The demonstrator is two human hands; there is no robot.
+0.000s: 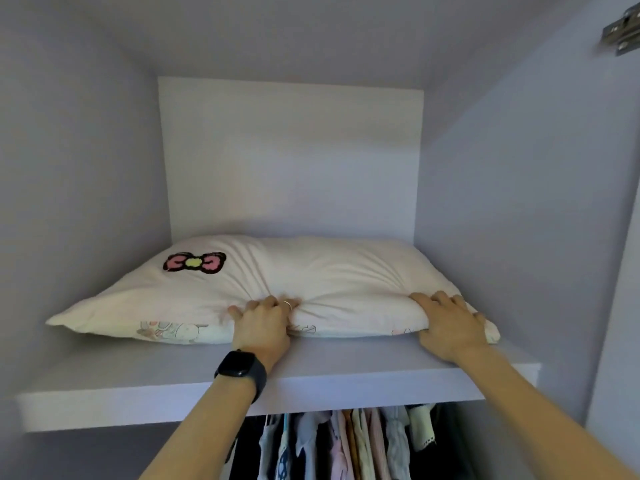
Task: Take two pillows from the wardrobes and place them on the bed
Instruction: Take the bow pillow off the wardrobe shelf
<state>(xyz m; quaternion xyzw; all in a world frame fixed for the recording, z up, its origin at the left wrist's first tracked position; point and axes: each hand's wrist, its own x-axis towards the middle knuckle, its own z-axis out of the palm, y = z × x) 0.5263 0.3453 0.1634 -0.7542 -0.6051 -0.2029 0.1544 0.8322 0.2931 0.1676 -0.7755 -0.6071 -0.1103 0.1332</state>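
The pillow (311, 282), mid-frame on the shelf (138, 393), was pinched by the left hand (263, 323) and clasped by the right hand (446, 323); an even, level pull was advisable.

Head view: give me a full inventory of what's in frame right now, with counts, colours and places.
pillow: one, cream white, lying on the wardrobe shelf, near its front edge
bow print: one, pink with a yellow centre, on the pillow's upper left
shelf: one, pale lilac, across the wardrobe
hanging clothes: several, mixed pastels, below the shelf
hinge: one, metal, top right on the door
smartwatch: one, black, on the left wrist
ring: one, on a left finger
left hand: gripping the pillow's front edge
right hand: gripping the pillow's right corner
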